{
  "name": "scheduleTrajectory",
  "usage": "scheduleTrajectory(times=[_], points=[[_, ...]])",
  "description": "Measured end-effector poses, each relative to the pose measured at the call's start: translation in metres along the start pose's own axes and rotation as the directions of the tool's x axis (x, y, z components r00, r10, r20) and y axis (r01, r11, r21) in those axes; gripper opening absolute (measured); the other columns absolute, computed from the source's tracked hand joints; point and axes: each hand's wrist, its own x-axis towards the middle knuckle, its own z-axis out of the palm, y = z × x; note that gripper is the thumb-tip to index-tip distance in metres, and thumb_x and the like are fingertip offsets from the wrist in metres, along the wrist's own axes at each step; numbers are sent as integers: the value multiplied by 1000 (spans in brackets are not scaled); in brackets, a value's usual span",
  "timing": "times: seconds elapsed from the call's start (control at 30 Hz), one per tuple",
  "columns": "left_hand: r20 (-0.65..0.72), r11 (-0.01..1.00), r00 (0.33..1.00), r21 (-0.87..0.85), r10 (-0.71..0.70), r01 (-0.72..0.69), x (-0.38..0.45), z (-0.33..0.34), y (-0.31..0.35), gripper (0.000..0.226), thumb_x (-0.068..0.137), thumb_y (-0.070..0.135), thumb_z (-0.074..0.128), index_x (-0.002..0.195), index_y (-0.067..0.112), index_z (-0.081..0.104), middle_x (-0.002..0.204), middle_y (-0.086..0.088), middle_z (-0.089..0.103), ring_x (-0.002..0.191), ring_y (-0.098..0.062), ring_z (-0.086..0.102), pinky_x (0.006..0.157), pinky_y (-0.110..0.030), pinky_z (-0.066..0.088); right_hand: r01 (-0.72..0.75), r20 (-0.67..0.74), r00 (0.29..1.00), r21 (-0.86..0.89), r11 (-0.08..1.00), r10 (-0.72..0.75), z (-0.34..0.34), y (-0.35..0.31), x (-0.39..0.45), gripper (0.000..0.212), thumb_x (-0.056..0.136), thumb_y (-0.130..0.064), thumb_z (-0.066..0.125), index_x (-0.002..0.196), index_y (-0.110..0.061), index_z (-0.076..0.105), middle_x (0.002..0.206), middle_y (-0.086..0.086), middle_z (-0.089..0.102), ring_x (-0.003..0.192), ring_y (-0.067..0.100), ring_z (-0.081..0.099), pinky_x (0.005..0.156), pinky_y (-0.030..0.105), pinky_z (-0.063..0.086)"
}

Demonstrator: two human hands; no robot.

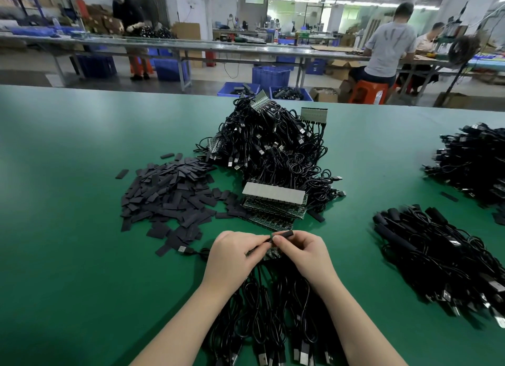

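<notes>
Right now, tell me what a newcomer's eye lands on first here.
The tall heap of black cables in the middle of the green table, with a spread of flat black sleeves to its left. Nearer, the left hand holds a small green board while the right hand pinches a black sleeve at its end.

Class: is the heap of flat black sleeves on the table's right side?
No, the heap of flat black sleeves lies on the left, beside the tangled cable pile.
</notes>
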Motion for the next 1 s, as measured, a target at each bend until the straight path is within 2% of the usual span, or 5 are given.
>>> scheduleTrajectory(times=[0.3, 0.47, 0.63, 0.8, 1.0], points=[[-73, 997, 997, 70, 21, -16, -3, 0, 2, 19, 83, 28, 67, 96, 21, 79, 83, 12, 75, 78, -9, 70, 74, -40, 54, -17, 36, 999, -1, 1000, 17, 2, 0, 0, 18, 88, -16, 74, 77, -29, 80, 80, 4, 77, 73, 10, 69, 74, 31, 57], [-71, 993, 996, 106, 51, -43, -3, 0, 2, 18, 85, 28, 67, 97, 21, 79, 76, 12, 73, 72, -9, 68, 69, -38, 53, -23, 31, 999, 17, 1000, 22, 2, 0, 0, 14, 88, -21, 75, 76, -27, 79, 75, 1, 76, 68, 6, 67, 65, 21, 54], [-72, 990, 995, 131, 68, -58, -2, 2, 3, 16, 86, 28, 66, 94, 22, 79, 73, 13, 71, 71, -7, 65, 70, -32, 50, -44, -1, 999, 10, 999, 44, 2, 1, 3, 19, 87, -27, 76, 68, -22, 76, 67, 8, 64, 64, 18, 52, 62, 33, 43], [-40, 965, 990, 231, 136, -123, 7, 1, 2, 19, 89, 32, 60, 82, 25, 77, 63, 11, 64, 62, -11, 59, 63, -30, 44, -21, -24, 999, 2, 1000, 21, 1, 2, 4, 27, 87, -25, 76, 60, -24, 72, 58, -4, 59, 55, 7, 46, 53, 19, 39], [-58, 976, 994, 204, 91, -78, 8, 8, -1, 17, 87, 33, 63, 90, 26, 78, 70, 13, 70, 67, -10, 63, 65, -30, 45, -40, -63, 997, -12, 999, 39, 1, 3, 8, 27, 87, -26, 76, 65, -12, 70, 59, 1, 57, 57, 10, 45, 53, 22, 37]])
